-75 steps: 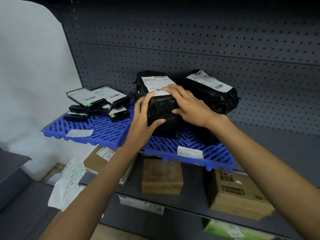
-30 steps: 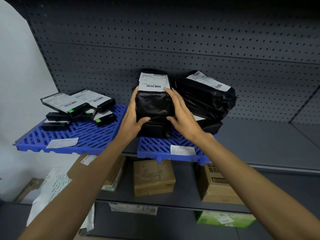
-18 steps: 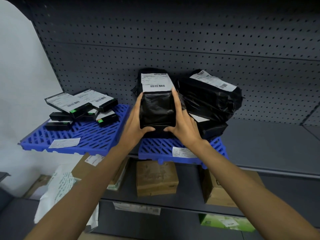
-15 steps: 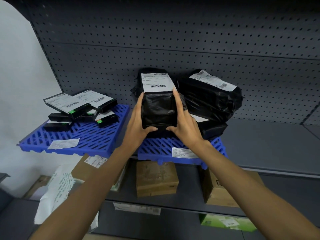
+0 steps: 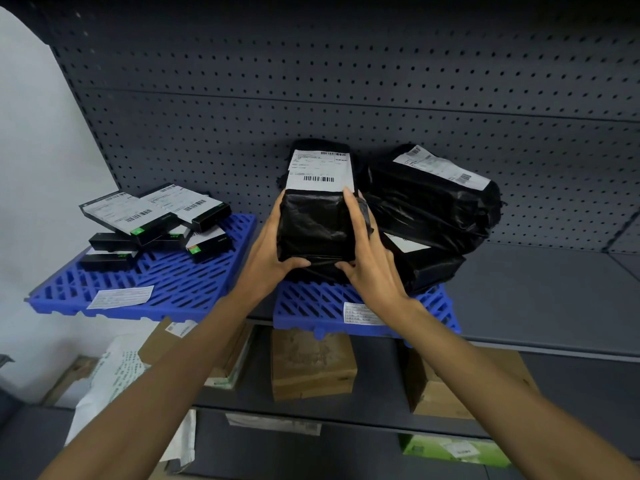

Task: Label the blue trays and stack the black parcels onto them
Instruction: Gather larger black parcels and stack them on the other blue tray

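Observation:
Two blue slatted trays sit on a grey shelf. The left tray (image 5: 162,289) carries several flat black boxes (image 5: 152,220) and a white label (image 5: 121,297). The right tray (image 5: 311,306) bears a label (image 5: 360,313) at its front and black plastic-wrapped parcels. My left hand (image 5: 270,258) and my right hand (image 5: 370,261) clasp the two sides of a black parcel (image 5: 317,223) with a white shipping label on top; it rests on another parcel. A bigger black parcel (image 5: 433,199) leans to its right, on top of one more.
A grey pegboard wall (image 5: 346,81) backs the shelf. The shelf surface (image 5: 554,292) stretches right of the trays. The lower shelf holds brown cartons (image 5: 311,365), a carton (image 5: 450,386) at right, a green box (image 5: 453,452) and a white paper bag (image 5: 114,386).
Both hands slid from the top of the black parcel to its two sides and squared it upright on the stack. The view shifted slightly.

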### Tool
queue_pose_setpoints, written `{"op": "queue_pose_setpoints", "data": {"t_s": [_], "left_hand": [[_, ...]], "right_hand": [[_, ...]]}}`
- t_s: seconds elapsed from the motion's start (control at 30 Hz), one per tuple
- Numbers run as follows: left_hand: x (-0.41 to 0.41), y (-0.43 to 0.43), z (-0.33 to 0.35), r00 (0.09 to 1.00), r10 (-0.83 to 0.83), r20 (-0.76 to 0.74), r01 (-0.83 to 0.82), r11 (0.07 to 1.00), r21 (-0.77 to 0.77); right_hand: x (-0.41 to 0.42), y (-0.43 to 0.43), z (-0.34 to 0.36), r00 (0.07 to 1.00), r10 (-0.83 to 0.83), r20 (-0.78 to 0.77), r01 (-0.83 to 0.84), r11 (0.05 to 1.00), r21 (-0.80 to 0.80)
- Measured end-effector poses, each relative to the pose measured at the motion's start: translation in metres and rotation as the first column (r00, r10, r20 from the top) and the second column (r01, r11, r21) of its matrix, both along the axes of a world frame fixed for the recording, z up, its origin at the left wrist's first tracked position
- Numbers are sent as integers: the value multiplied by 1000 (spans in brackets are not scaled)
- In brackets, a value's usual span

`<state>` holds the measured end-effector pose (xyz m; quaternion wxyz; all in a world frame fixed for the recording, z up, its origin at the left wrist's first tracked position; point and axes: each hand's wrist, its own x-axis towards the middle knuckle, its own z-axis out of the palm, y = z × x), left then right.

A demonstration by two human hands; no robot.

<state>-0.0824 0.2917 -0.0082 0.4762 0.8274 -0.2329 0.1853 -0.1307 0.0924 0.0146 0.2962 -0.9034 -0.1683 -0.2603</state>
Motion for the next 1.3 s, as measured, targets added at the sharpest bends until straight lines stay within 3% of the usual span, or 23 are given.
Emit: {"op": "queue_pose_setpoints", "data": {"t_s": [0.3,0.53,0.63,0.77,0.9,1.07,1.3], "left_hand": [[4,-2,-1,998,-26,-59,27,1000,13],[-24,6,40,1000,16,5,-16,997,71],[-39,0,70,989,87,116,-110,970,217],[-55,-43,109,933,117,341,-269,855,444],[-63,-103,124,929,43,367,-266,768,583],[-63,-180,113,920,59,388,-291,766,574],[-53,-268,99,938,267,221,-346,693,632]], "right_hand": [[-1,1,10,999,-34,-27,32,997,-71],[-21,-15,29,998,-63,23,67,958,-279],[-30,-37,48,997,-46,59,64,934,-353],[-35,-76,84,986,-60,157,112,929,-352],[-26,-136,107,957,-145,252,207,948,-243],[1,-215,99,980,-199,25,200,953,-227],[40,-275,69,953,105,-284,-121,992,-41]]}}
